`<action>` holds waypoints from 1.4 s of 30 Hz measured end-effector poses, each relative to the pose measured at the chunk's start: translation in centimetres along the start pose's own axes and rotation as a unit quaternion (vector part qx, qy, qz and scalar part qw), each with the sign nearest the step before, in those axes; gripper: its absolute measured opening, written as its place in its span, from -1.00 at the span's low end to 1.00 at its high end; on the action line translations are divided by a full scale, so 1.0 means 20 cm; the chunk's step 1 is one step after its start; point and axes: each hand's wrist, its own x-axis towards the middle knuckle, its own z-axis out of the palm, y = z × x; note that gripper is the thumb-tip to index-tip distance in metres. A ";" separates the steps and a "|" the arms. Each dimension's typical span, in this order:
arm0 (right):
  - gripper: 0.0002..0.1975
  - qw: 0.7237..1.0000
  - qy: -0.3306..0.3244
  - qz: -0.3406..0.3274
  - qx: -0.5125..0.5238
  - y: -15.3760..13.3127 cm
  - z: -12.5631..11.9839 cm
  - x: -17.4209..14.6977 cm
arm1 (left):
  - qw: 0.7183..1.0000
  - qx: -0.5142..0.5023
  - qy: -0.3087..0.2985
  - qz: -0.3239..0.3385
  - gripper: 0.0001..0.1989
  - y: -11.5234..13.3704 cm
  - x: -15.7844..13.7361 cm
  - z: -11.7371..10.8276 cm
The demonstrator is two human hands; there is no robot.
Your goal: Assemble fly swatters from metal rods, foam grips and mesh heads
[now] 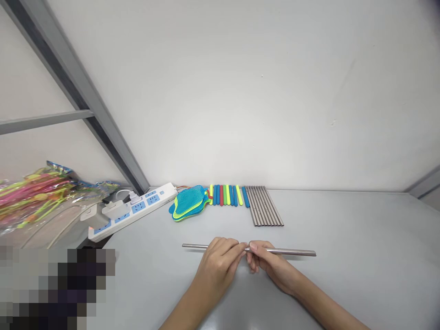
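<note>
One pale gray tabletop (360,238) runs along a white wall (261,91), and beyond its far left edge lies a pile of clear plastic packages (37,192) with pink, yellow, green and orange parts inside, too jumbled to count. The longest single piece on the near side is one slim, straight metal rod (292,252), silvery with a smooth sheen, held nearly level across the near middle of the table; its left stretch looks thinner than its right, and a small bright band shows between the hands. The left hand (222,256) grasps it from above, fingers bent over it, while the right hand (270,259) grips it with the thumb on top and the other fingers curled below. One white power strip (132,215) with blue socket faces slants at the left, carrying three white plugs. Far of the rod, about eight matching metal tubes (266,206) lie side by side. Left of center sits one stack of blue and yellow-green mesh swatter heads (190,201), its layers uncountable. Smallest are ten plastic handles (225,195) in a row: five blue, three yellow, one red, one green.
</note>
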 end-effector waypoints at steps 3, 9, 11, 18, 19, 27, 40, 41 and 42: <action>-0.71 1.000 -0.007 0.001 -0.015 0.00 0.01 0.00 | 1.000 0.001 -0.020 0.004 -0.77 0.00 -0.01 0.00; -0.73 0.999 0.007 0.005 -0.037 0.00 0.02 -0.01 | 1.000 0.006 -0.031 -0.001 -0.82 0.01 -0.01 0.01; -0.75 1.000 0.008 0.012 -0.023 0.00 0.02 -0.01 | 1.000 0.013 -0.021 -0.008 -0.84 0.01 -0.01 0.02; -0.77 0.998 0.008 0.067 0.005 -0.01 0.03 0.00 | 0.998 0.059 -0.024 -0.029 -0.82 0.04 -0.01 0.01; -0.77 0.997 0.008 0.074 0.007 -0.01 0.03 0.00 | 0.997 0.063 -0.025 -0.031 -0.81 0.04 -0.01 0.01; -0.83 0.995 0.063 0.074 0.008 0.02 0.04 -0.01 | 0.993 0.082 -0.058 -0.060 -0.78 0.05 0.00 -0.01; -0.81 0.994 0.097 0.053 -0.019 0.07 0.04 0.01 | 0.988 0.121 -0.057 -0.074 -0.61 0.02 0.02 0.01; -0.82 0.993 0.105 0.057 -0.014 0.07 0.04 0.01 | 0.987 0.127 -0.057 -0.078 -0.61 0.02 0.02 0.01; -0.83 0.992 0.111 0.061 -0.009 0.07 0.04 0.01 | 0.986 0.132 -0.057 -0.083 -0.60 0.02 0.02 0.01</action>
